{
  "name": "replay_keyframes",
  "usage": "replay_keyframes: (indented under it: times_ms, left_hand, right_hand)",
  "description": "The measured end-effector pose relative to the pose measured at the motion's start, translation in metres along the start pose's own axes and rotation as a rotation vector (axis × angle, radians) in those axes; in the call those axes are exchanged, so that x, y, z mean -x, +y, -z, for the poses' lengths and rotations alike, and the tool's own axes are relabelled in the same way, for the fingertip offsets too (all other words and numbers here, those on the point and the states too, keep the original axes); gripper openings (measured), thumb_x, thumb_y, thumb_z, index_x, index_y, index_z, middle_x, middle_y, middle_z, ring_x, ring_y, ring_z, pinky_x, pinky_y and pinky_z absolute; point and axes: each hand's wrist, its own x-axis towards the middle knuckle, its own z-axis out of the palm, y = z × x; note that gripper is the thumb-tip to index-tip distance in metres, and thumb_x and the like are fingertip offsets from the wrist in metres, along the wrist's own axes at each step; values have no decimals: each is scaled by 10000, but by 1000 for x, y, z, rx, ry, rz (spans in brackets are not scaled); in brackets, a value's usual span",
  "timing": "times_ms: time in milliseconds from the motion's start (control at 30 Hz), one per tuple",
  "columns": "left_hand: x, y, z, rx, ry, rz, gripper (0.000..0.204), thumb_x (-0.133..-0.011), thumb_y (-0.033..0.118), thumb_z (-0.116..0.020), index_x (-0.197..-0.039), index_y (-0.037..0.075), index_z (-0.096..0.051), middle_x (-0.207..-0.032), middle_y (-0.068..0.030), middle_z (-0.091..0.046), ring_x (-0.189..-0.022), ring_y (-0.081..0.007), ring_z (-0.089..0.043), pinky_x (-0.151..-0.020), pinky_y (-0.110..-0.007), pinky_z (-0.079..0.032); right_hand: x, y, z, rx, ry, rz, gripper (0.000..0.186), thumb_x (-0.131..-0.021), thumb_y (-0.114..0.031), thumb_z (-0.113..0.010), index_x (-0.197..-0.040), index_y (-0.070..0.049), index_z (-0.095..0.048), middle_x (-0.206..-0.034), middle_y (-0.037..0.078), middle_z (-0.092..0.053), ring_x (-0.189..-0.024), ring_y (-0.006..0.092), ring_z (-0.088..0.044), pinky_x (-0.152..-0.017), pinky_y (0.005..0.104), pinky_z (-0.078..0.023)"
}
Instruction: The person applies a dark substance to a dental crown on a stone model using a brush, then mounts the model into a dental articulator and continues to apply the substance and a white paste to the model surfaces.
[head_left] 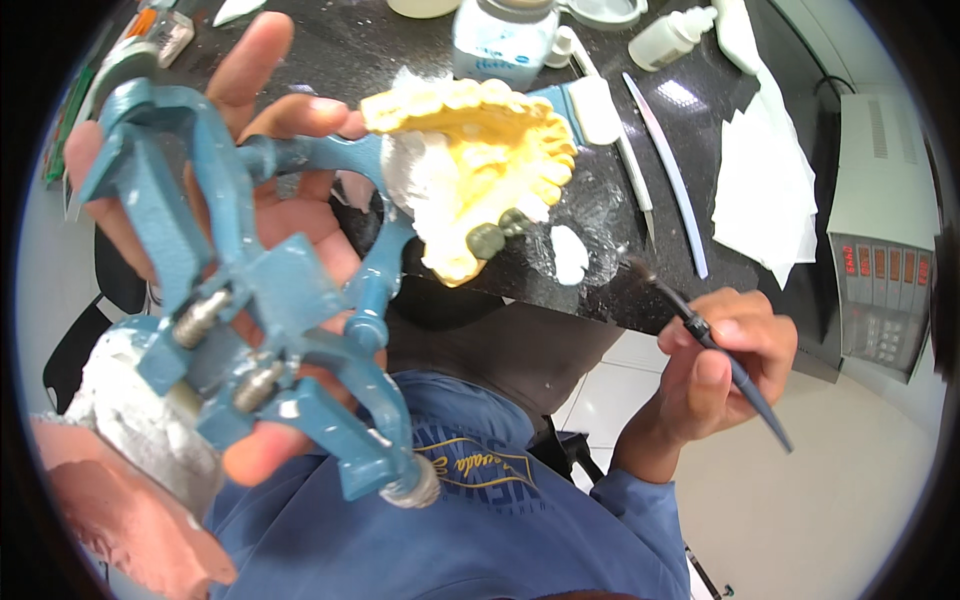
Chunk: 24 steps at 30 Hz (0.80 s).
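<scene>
My left hand (305,220) grips a blue metal dental articulator (225,215), its fingers spread around and behind the frame. A yellow dental cast (500,150) is fixed to one arm with white plaster (410,170), teeth turned toward me. Two dark grey crowns (486,241) sit on its near side. At the other arm, lower left, a pink cast (130,520) is mounted on white plaster (140,400). My right hand (735,350) pinches a dark-handled brush (750,390) between thumb and fingers. The brush tip is apart from the cast, over the counter's front edge.
On the black countertop (600,290) lies a white dab (570,255) amid powdery smears. Behind it are a jar (505,50), a dropper bottle (672,40), a knife-like tool (632,170) and a pale curved stick (670,180). White tissue (765,195) and a machine (885,240) stand right.
</scene>
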Motion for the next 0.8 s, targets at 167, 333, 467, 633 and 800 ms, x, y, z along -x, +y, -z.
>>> replay_keyframes:
  times_ms: [167,333,467,633,800]
  left_hand:
    - [-8,-3,12,8,-21,76,1122,-595,709,-718,-1449,173,-225,-1427,-360,-203,-1204,-367,-476,-981,-521,-430]
    - [-11,2,16,-22,-19,95,1127,-595,711,-717,-1452,177,-215,-1425,-357,-211,-1198,-363,-480,-977,-515,-432]
    - [-8,-7,25,1,-23,115,1131,-596,712,-716,-1454,179,-208,-1423,-355,-217,-1193,-360,-482,-974,-510,-433]
    - [-13,2,22,-28,-23,125,1136,-596,713,-715,-1457,182,-198,-1421,-352,-224,-1187,-356,-486,-970,-504,-435]
    - [-12,0,23,-21,-20,131,1141,-596,714,-714,-1460,186,-189,-1419,-349,-232,-1180,-353,-489,-966,-497,-437]
  right_hand:
    - [-5,-2,-9,68,-96,168,138,-858,-105,-649,-964,-45,-585,-784,82,-539,-578,145,-534,-486,234,-465]
    - [-10,-3,-21,137,-117,314,166,-779,-45,-655,-925,-32,-577,-759,78,-539,-557,165,-527,-479,252,-478]
    - [-11,3,-27,166,-140,364,215,-700,6,-633,-904,-5,-566,-706,82,-552,-533,170,-537,-465,261,-481]
    - [-17,0,-26,143,-170,355,211,-704,9,-636,-904,-3,-570,-707,91,-565,-537,177,-549,-463,255,-477]
    - [-16,1,-27,131,-181,337,212,-708,4,-641,-909,-3,-574,-706,94,-567,-545,179,-560,-461,255,-477]
